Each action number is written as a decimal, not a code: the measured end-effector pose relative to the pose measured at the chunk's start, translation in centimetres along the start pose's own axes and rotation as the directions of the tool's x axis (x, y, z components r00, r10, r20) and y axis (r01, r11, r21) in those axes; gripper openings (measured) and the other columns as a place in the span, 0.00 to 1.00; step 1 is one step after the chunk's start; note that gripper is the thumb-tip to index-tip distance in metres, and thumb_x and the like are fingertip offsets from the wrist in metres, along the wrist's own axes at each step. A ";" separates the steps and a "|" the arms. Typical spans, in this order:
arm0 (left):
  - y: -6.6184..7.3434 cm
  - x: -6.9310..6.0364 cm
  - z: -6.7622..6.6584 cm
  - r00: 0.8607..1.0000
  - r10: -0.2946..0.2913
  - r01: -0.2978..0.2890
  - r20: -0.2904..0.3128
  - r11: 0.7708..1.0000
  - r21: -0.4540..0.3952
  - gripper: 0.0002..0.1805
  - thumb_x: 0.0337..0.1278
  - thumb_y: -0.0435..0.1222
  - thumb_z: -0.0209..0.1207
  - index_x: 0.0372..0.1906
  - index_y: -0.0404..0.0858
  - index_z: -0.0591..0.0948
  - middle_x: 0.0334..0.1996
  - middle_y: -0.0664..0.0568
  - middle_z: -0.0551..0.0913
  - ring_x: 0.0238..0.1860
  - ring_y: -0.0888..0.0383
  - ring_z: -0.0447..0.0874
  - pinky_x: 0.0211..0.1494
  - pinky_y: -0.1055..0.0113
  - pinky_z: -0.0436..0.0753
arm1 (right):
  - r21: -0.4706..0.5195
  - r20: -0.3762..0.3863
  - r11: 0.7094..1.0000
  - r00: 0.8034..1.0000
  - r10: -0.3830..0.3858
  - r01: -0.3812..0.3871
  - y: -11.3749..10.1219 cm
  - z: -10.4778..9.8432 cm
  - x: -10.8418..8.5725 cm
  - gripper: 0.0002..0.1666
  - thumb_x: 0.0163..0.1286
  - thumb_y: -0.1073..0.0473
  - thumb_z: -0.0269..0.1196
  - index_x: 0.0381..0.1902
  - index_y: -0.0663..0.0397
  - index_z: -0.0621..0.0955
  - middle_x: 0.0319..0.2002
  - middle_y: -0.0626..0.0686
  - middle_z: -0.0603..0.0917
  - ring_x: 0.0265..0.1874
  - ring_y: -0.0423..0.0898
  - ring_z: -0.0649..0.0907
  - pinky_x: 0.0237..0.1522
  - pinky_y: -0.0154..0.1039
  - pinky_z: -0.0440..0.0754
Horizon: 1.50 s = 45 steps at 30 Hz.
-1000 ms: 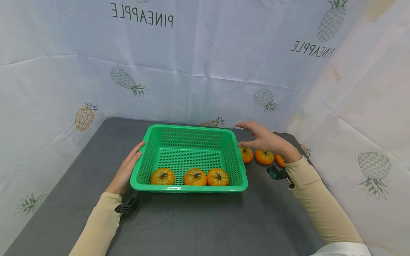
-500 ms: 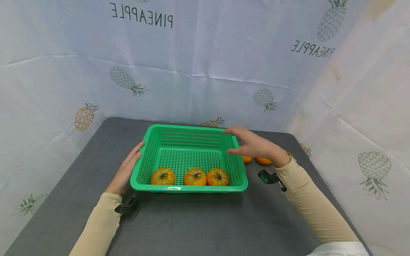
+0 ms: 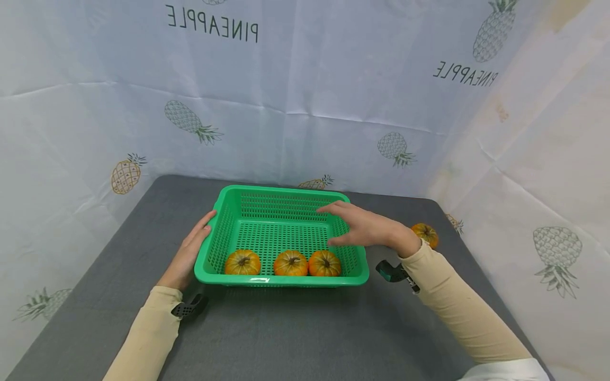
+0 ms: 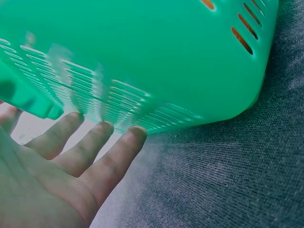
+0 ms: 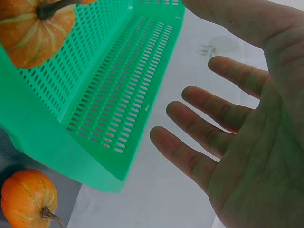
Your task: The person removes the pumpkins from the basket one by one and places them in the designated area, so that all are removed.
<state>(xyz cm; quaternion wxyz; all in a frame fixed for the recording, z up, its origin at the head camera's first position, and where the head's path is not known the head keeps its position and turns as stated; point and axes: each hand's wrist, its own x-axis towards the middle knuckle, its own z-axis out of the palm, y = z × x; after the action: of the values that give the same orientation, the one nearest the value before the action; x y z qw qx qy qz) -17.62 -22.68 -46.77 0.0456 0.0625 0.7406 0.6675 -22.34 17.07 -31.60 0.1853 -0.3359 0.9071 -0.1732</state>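
Note:
A green plastic basket (image 3: pixel 281 280) with slotted walls stands on the grey table. Three small orange pumpkins lie along its near side: one at the left (image 3: pixel 242 262), one right of the middle (image 3: pixel 290 263) and one beside that (image 3: pixel 324 263). My left hand (image 3: pixel 188 254) rests against the basket's left side; in the left wrist view its fingertips (image 4: pixel 137 133) touch the slotted wall, fingers nearly straight. Over the right rim hovers my right hand (image 3: pixel 367 226), fingers spread and nothing held. The right wrist view shows its palm (image 5: pixel 251 156) beside the basket's wall (image 5: pixel 114 114).
Right of the basket, past my right wrist, another pumpkin (image 3: pixel 425 235) sits on the table (image 3: pixel 305 338). The right wrist view also shows a pumpkin (image 5: pixel 29 197) outside the basket. A pineapple-printed curtain (image 3: pixel 305 79) hangs behind the table and along its sides.
My right hand has moved left and slightly nearer, over the basket's right rim. Its arm now hides the two nearer outside pumpkins and uncovers the rightmost one. My left hand stays put.

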 end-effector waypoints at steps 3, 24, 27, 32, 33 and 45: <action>0.0 0.0 0.1 1.000 0.000 0.000 -0.001 1.000 -0.004 0.33 0.79 0.60 0.36 0.82 0.65 0.46 0.83 0.48 0.42 0.77 0.42 0.55 0.54 0.73 0.77 | 0.000 0.032 1.000 0.999 0.010 -0.010 -0.1 0.4 0.1 0.44 0.70 0.50 0.69 0.78 0.43 0.63 0.77 0.55 0.61 0.74 0.55 0.67 0.68 0.58 0.72; 0.0 0.0 0.1 1.000 -0.001 0.001 -0.006 1.000 -0.009 0.33 0.79 0.60 0.37 0.82 0.65 0.46 0.84 0.50 0.40 0.80 0.41 0.50 0.56 0.74 0.74 | 0.077 0.150 0.997 0.989 -0.012 0.000 0.2 2.6 0.3 0.45 0.70 0.49 0.69 0.79 0.43 0.61 0.76 0.55 0.62 0.69 0.53 0.70 0.67 0.58 0.73; 0.0 0.0 0.1 1.000 0.001 -0.001 -0.004 1.000 -0.012 0.33 0.79 0.60 0.37 0.82 0.64 0.46 0.84 0.49 0.40 0.79 0.41 0.51 0.55 0.74 0.75 | 0.070 0.171 0.998 0.985 -0.007 -0.005 0.2 2.9 0.4 0.46 0.69 0.49 0.69 0.79 0.42 0.61 0.76 0.55 0.61 0.70 0.53 0.69 0.67 0.57 0.73; 0.0 0.0 0.1 1.000 0.005 -0.005 -0.005 1.000 -0.004 0.33 0.79 0.60 0.37 0.82 0.65 0.46 0.84 0.49 0.40 0.79 0.40 0.51 0.55 0.74 0.76 | 0.056 0.194 0.998 0.981 0.007 -0.018 0.3 3.4 0.4 0.46 0.68 0.49 0.70 0.79 0.41 0.62 0.76 0.54 0.61 0.72 0.53 0.68 0.66 0.55 0.74; 0.0 0.0 0.1 1.000 0.005 -0.005 -0.005 1.000 -0.005 0.33 0.80 0.60 0.37 0.82 0.65 0.46 0.84 0.49 0.40 0.79 0.40 0.51 0.55 0.74 0.76 | 0.058 0.198 0.998 0.980 0.008 -0.020 0.3 3.5 0.4 0.46 0.68 0.49 0.70 0.79 0.41 0.62 0.76 0.54 0.61 0.72 0.54 0.67 0.66 0.55 0.73; 0.0 0.0 0.1 1.000 -0.003 0.003 -0.007 1.000 -0.009 0.32 0.79 0.60 0.37 0.82 0.65 0.46 0.84 0.50 0.41 0.78 0.42 0.53 0.55 0.74 0.76 | 0.047 0.244 0.998 0.970 0.019 -0.031 0.7 4.5 0.6 0.43 0.70 0.54 0.68 0.78 0.43 0.62 0.76 0.56 0.60 0.73 0.56 0.66 0.66 0.55 0.73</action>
<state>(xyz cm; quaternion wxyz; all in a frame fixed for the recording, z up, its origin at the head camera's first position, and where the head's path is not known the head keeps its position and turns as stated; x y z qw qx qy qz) -17.63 -22.57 -46.74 0.0444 0.0590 0.7379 0.6709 -21.13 16.33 -35.98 0.3058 -0.3384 0.8770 -0.1510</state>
